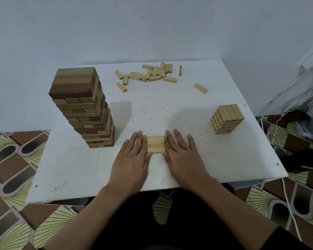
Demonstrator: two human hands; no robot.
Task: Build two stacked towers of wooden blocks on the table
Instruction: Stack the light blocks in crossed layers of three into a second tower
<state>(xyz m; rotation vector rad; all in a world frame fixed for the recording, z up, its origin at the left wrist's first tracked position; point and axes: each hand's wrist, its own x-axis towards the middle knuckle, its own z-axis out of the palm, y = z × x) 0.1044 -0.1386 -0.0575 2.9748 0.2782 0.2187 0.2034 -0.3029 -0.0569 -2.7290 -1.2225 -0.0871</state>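
A plain pale blue-grey wall (152, 24) fills the upper half of the frame, bare apart from a few faint smudges low at the left. Along the left side, the bottom corners and the right edge lies a patterned floor (13, 159) of brown striped bricks, dark rounded ovals and pale yellow-green fans with thin dark ribs. At the right edge a crumpled grey translucent plastic bag (304, 91) sits against the wall above a dark shape too dim to identify, and a thin white cord (288, 207) loops below the bag and trails across the floor towards the lower right corner.
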